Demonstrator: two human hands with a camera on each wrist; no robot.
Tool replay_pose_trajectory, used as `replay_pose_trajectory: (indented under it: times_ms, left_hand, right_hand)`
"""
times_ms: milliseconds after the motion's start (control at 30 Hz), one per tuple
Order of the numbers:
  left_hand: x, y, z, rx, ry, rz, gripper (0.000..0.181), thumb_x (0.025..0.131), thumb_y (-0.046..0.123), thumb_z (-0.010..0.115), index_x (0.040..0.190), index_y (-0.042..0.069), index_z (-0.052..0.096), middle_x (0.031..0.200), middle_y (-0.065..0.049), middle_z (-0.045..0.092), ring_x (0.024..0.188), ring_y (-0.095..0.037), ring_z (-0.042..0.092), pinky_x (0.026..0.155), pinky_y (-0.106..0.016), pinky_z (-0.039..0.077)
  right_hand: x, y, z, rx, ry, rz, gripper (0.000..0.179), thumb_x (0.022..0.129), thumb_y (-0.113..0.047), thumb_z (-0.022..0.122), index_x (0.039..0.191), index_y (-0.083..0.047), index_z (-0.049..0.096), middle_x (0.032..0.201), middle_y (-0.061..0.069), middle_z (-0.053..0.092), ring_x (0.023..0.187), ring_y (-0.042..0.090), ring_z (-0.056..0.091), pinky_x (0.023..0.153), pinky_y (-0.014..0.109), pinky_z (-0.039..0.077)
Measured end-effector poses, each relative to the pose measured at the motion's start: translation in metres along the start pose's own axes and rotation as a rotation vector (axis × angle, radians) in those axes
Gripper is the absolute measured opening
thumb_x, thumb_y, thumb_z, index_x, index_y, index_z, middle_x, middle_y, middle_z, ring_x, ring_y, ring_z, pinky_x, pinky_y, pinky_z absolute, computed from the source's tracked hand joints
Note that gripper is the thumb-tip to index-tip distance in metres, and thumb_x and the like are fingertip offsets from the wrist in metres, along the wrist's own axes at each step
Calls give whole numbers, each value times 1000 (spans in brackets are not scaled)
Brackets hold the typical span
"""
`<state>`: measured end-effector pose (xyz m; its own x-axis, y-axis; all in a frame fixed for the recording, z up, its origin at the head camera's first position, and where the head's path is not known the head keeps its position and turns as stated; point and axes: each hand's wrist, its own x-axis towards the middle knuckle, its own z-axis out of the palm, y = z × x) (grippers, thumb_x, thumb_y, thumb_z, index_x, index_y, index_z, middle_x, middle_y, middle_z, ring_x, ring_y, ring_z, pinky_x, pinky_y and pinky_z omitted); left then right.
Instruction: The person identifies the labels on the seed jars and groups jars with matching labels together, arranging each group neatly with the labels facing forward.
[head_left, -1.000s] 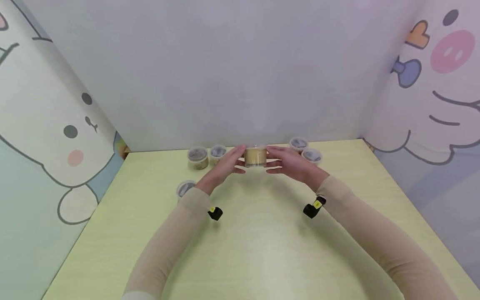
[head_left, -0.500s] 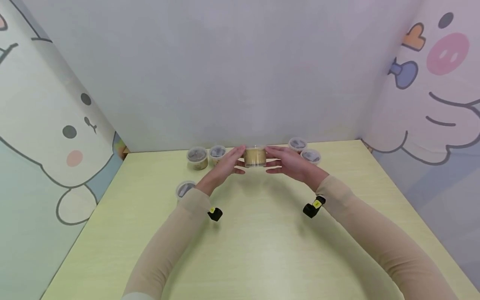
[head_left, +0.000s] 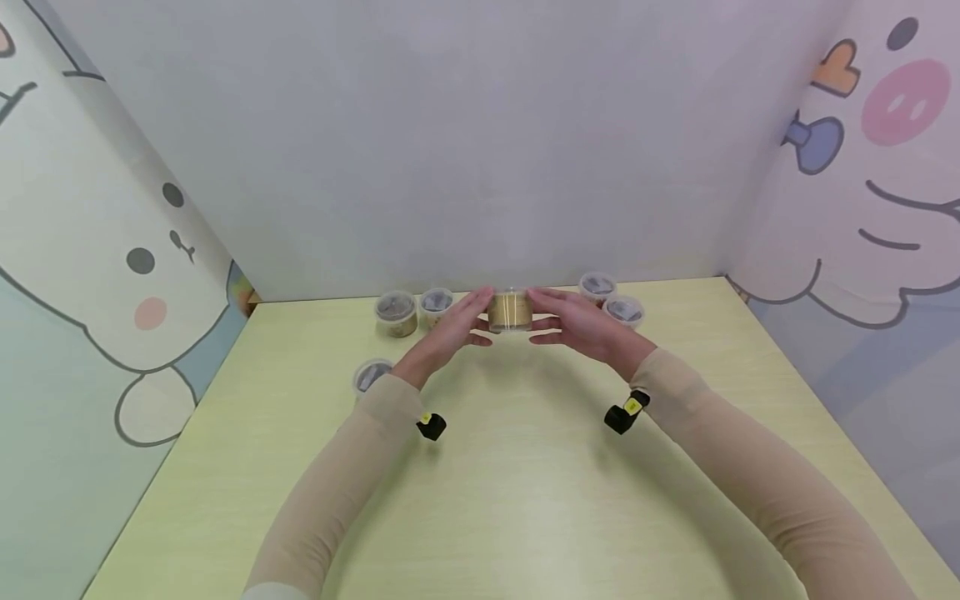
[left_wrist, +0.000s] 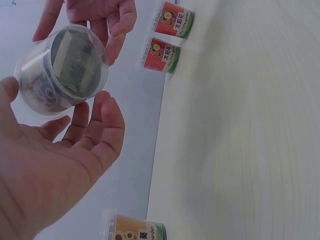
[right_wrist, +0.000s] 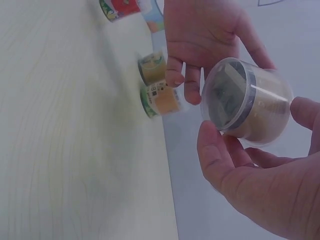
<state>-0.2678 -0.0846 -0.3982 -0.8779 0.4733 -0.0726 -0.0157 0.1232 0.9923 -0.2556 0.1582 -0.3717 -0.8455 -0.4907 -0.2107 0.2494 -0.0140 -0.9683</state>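
A small clear plastic tub (head_left: 510, 311) with a tan label band is held up off the table, near the back wall. My left hand (head_left: 452, 332) grips its left side and my right hand (head_left: 583, 326) grips its right side. Thumb and fingertips touch the tub's opposite ends in both wrist views. From below, the left wrist view shows a dark, greyish filling behind the clear end of the tub (left_wrist: 77, 62). In the right wrist view, the same dark end of the tub (right_wrist: 227, 95) faces the table side. Each hand's lower fingers extend loosely under it.
Similar lidded tubs stand on the pale table (head_left: 510, 500): two back left (head_left: 395, 313), (head_left: 436, 305), one nearer tub (head_left: 371, 377) partly behind the left sleeve, and two back right (head_left: 597, 287), (head_left: 624, 311). The right pair have red labels (left_wrist: 172, 20). A grey wall (head_left: 480, 150) rises behind.
Both hands stay almost in place around the raised tub. Bright reflections on the tub have shifted slightly, and the head view has moved a little. The standing tubs are unmoved.
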Motion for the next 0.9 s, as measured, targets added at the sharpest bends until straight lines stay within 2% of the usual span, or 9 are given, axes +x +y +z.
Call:
replay_pose_trajectory:
  times_ms: [167,400,567,733,900]
  left_hand:
    - [-1,2,1,4,0,-3,69,107,54,37,161,12,26,143,-17,46,115,-34,58,94,-45,54]
    - [0,1,5,13,-17,-27,70,105,60,39,156,12,33,140,-16,49,117,-34,58,96,-46,53]
    - [0,2,5,31,-16,-11,67,105,60,39,151,11,38,136,-15,50,117,-33,58,96,-47,53]
    - [-1,2,5,-4,-11,8,61,109,52,31,153,9,34,138,-18,47,114,-33,58,96,-49,52]
    - [1,2,5,-55,42,14,53,112,41,28,149,3,35,135,-18,47,107,-28,58,93,-44,53]
  right_hand:
    - [0,-1,1,9,-3,-2,67,108,-39,49,157,0,26,152,21,38,134,41,47,108,52,43]
    - [3,5,2,-13,-4,4,76,105,-45,53,160,-7,16,152,18,37,134,38,47,108,51,44]
    - [6,7,3,-28,12,-24,77,103,-48,55,157,-4,20,149,19,38,134,37,47,106,50,45]
    - [7,7,2,3,39,-42,69,105,-45,53,156,-6,27,150,16,38,135,38,44,109,53,42]
    - [9,7,2,7,57,-63,67,107,-45,49,157,-7,29,149,17,39,135,40,42,112,55,38]
